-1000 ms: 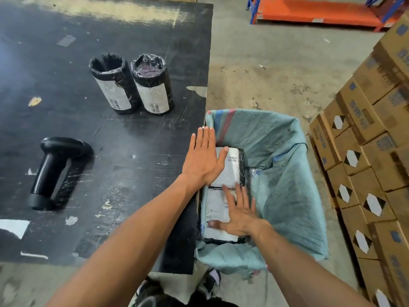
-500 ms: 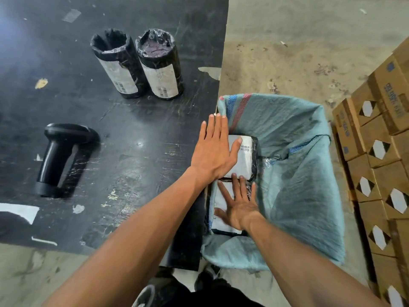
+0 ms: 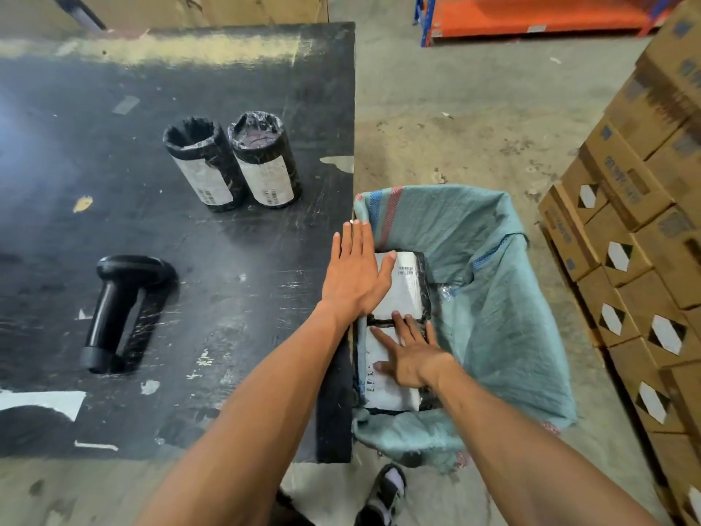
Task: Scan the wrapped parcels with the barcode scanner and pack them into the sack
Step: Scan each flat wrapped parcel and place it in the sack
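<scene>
Bare forearms without sleeves, and a dark shoe with pale panels.

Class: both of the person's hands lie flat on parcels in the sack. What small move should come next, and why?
Probably lift the left hand off the far parcel toward the scanner. Two parcels are settled in the sack, while two wrapped cylinders stand on the table, apparently awaiting scanning.
</scene>
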{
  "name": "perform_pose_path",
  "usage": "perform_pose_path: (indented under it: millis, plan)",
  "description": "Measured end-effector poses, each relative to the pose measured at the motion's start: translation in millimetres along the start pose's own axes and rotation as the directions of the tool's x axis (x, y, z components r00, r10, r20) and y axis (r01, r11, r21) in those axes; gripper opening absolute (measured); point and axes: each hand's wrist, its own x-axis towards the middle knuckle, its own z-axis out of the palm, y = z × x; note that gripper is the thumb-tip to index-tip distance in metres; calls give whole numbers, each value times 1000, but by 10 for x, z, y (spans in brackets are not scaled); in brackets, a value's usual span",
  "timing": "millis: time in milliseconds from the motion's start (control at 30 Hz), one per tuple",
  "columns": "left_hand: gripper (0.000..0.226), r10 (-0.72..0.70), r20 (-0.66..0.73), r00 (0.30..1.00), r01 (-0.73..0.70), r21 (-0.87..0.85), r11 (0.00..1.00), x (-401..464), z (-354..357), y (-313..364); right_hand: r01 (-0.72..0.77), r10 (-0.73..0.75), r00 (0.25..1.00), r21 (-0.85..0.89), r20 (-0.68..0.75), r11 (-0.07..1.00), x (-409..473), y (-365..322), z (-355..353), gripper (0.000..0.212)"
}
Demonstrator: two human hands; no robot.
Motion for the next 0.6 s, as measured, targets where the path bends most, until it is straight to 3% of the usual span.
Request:
perform_pose_path:
  millis: [267,367,433,533,600]
  plan:
    - [85,21,49,999,-13,-162,987,-17,-101,-42,-146,176,972,191,-154,971,-315,115,-350,75]
    - [78,143,132,981,-94,-324,941,-8,-326,-189,-157,226,935,251,-273,955,-447,75,-628,75]
    - [65,297,135,945,-233,-356,905,14,-587,-424,-163,269,894,297,-359,941,-545,0,-856,74]
    - [58,493,165,854,-495,-32,868,108,-1084,-929,-126,296,829,356,-475,926,-678,-223,-1217,72]
    - [54,601,245,761,-647,216,731,197,-1447,-1276,-69,279,787,371,-550,926,-708,-451,-1439,70]
